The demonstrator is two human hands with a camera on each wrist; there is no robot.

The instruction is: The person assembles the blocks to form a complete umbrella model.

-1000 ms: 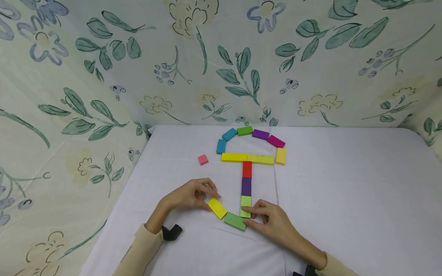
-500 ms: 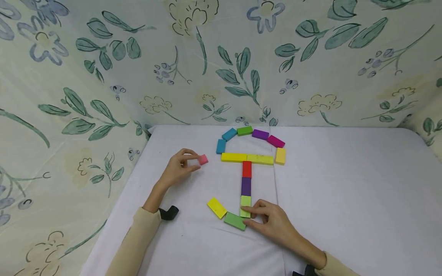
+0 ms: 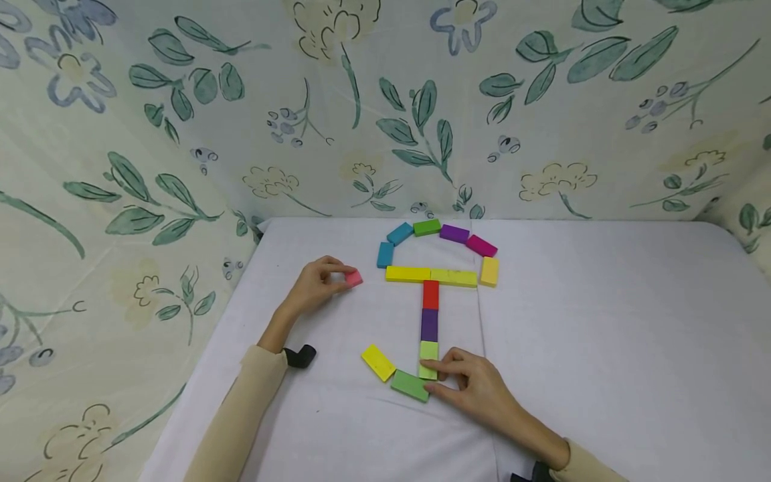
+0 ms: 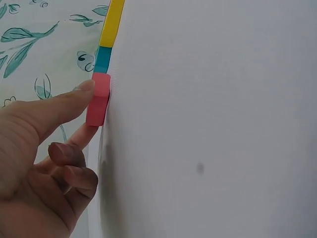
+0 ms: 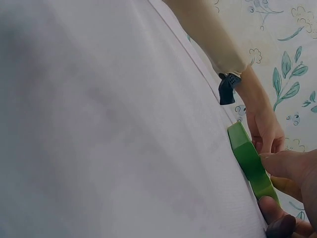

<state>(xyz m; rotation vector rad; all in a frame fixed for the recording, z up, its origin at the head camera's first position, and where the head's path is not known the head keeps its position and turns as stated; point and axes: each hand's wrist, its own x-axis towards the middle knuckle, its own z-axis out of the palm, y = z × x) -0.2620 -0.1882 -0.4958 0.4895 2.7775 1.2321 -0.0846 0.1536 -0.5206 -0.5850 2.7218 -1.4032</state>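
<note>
My left hand pinches a small pink block between thumb and index finger, at the left of the table. The same pink block shows under the thumb in the left wrist view. My right hand rests by the bottom of a column of blocks. Its index finger lies across the light green block, and its thumb touches the right end of the green block. A tilted yellow block adjoins the green one on the left.
Above the light green block, the column continues with a purple block and a red block. Two yellow blocks form a crossbar, with several coloured blocks arched behind it. White cloth covers the table; a floral curtain hangs behind.
My left hand has left the tilted yellow block, moved up the table to the pink block and closed its thumb and finger on it. The right hand has stayed in place.
</note>
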